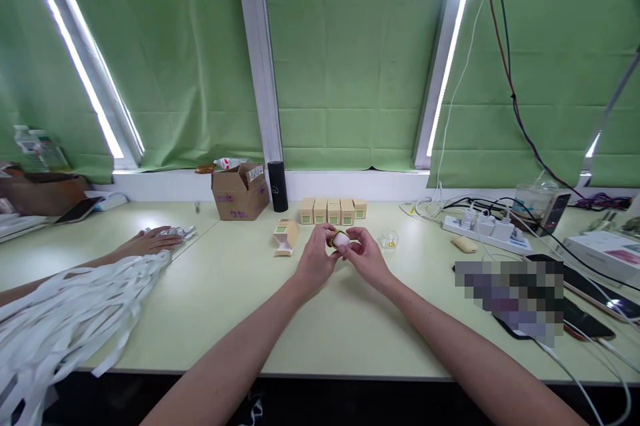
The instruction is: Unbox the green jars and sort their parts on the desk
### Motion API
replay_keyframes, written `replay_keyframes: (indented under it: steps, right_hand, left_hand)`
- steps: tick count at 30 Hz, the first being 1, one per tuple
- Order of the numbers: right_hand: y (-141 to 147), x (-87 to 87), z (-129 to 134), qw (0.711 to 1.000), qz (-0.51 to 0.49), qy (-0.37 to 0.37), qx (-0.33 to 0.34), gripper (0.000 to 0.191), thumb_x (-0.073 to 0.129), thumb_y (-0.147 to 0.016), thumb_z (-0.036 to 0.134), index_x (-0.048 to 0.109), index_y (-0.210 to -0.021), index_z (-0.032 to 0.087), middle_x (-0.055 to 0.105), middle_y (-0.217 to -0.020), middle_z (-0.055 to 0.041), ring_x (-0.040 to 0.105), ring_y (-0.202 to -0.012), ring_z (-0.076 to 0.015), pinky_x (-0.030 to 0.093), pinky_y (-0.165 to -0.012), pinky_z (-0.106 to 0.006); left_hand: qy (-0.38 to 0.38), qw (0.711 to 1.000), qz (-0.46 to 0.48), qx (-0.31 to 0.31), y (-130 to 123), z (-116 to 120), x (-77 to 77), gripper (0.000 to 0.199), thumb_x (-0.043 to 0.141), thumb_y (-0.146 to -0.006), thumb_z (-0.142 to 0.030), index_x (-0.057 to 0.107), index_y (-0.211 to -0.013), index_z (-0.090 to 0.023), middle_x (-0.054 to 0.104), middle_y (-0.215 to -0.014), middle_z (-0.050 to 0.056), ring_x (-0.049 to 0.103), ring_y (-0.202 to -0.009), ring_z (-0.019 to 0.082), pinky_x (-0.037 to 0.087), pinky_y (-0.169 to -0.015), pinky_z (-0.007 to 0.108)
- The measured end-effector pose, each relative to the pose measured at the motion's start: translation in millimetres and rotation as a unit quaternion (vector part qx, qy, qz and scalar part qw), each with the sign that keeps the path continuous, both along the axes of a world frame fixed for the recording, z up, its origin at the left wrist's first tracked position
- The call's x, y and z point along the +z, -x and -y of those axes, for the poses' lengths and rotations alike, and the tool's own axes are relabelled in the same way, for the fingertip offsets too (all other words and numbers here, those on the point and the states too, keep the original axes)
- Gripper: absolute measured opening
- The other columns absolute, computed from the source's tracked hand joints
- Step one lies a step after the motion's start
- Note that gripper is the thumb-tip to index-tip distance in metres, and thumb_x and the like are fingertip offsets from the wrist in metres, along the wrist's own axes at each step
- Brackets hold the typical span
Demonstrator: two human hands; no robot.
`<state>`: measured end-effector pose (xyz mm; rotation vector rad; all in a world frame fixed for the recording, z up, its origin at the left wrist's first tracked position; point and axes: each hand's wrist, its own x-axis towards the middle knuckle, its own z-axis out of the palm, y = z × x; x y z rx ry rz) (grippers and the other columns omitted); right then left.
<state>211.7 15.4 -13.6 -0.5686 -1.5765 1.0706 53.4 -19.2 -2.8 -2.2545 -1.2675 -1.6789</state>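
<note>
Several fingers (357, 234) around pinkish object (341, 239)

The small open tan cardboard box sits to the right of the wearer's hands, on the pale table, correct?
No: the head view shows the small open tan cardboard box left of the wearer's left hand and right hand, on the pale table.

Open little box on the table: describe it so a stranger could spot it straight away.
On the pale table, find the left hand and right hand holding a small round item. The tan box sits just left of the left hand. Its flap lies open, unlike the closed-looking boxes lined up farther back.
</note>
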Motion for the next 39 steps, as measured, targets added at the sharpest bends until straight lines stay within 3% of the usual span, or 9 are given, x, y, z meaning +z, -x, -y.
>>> replay_keyframes:
  steps: [6,10,16,22,28,33,39]
  right_hand:
    - [2.2,2.7,9.6,0.999,0.024,-0.045,-0.019,0.039,0.071,-0.09,0.044,0.052,-0.118,0.024,0.066,-0.108,-0.0062,0.069,-0.084,-0.0183,0.063,-0.072,-0.035]
    - [-10.3,11.1,5.9,0.985,0.059,-0.134,-0.094,0.037,0.067,-0.092,0.031,0.06,-0.127,0.026,0.059,-0.123,-0.0106,0.067,-0.103,-0.0224,0.062,-0.083,-0.038]
    - [-25.2,11.7,-4.0,0.954,0.148,-0.211,-0.153,0.063,0.067,-0.087,0.017,0.043,-0.144,0.027,0.066,-0.126,-0.0102,0.067,-0.108,-0.0261,0.06,-0.082,-0.042]
    - [-27.6,9.3,-4.9,0.917,0.189,-0.318,-0.149,0.035,0.058,-0.096,0.018,0.052,-0.13,0.025,0.065,-0.131,-0.013,0.065,-0.12,-0.0289,0.06,-0.094,-0.049]
    - [-30.2,10.0,-5.1,0.87,0.252,-0.386,-0.177,0.037,0.051,-0.1,0.017,0.053,-0.136,0.025,0.061,-0.131,-0.0144,0.066,-0.117,-0.0286,0.063,-0.087,-0.045]
    - [-30.8,13.4,-5.1,0.81,0.3,-0.45,-0.225,0.036,0.051,-0.103,0.021,0.055,-0.138,0.025,0.065,-0.129,-0.0153,0.065,-0.117,-0.0307,0.06,-0.087,-0.046]
    - [-29.2,14.6,-4.5,0.782,0.336,-0.461,-0.25,0.032,0.051,-0.105,0.03,0.058,-0.135,0.021,0.067,-0.118,-0.0163,0.067,-0.103,-0.029,0.059,-0.075,-0.041]
  left_hand:
    - [-0.022,0.996,-0.075,0.03,-5.5,7.4,1.2,0.032,0.063,-0.084,-0.01,0.05,-0.11,-0.022,0.061,-0.118,0.01,0.063,-0.096,0.022,0.052,-0.078,0.036]
    - [0.006,0.998,-0.068,-0.012,0.6,11.6,9.4,0.043,0.062,-0.09,-0.017,0.047,-0.13,-0.022,0.055,-0.125,0.013,0.06,-0.093,0.021,0.055,-0.076,0.037]
    - [0.067,0.994,-0.018,-0.08,-0.1,10.4,10.4,0.043,0.052,-0.102,-0.027,0.046,-0.145,-0.026,0.052,-0.134,0.014,0.063,-0.104,0.021,0.061,-0.088,0.04]
    - [0.098,0.991,0.024,-0.086,-4.6,6.6,8.0,0.034,0.052,-0.104,-0.033,0.057,-0.138,-0.026,0.061,-0.126,0.012,0.065,-0.112,0.022,0.063,-0.092,0.039]
    - [0.139,0.984,0.076,-0.083,-3.6,2.0,5.1,0.033,0.054,-0.103,-0.035,0.062,-0.133,-0.024,0.066,-0.125,0.012,0.068,-0.113,0.022,0.063,-0.093,0.038]
    - [0.189,0.967,0.143,-0.091,-4.4,0.0,4.7,0.032,0.059,-0.099,-0.034,0.067,-0.127,-0.02,0.069,-0.128,0.013,0.07,-0.113,0.024,0.065,-0.091,0.039]
    - [0.197,0.964,0.15,-0.092,-6.6,2.0,7.6,0.03,0.062,-0.097,-0.033,0.07,-0.122,-0.02,0.072,-0.124,0.012,0.07,-0.113,0.024,0.065,-0.092,0.041]
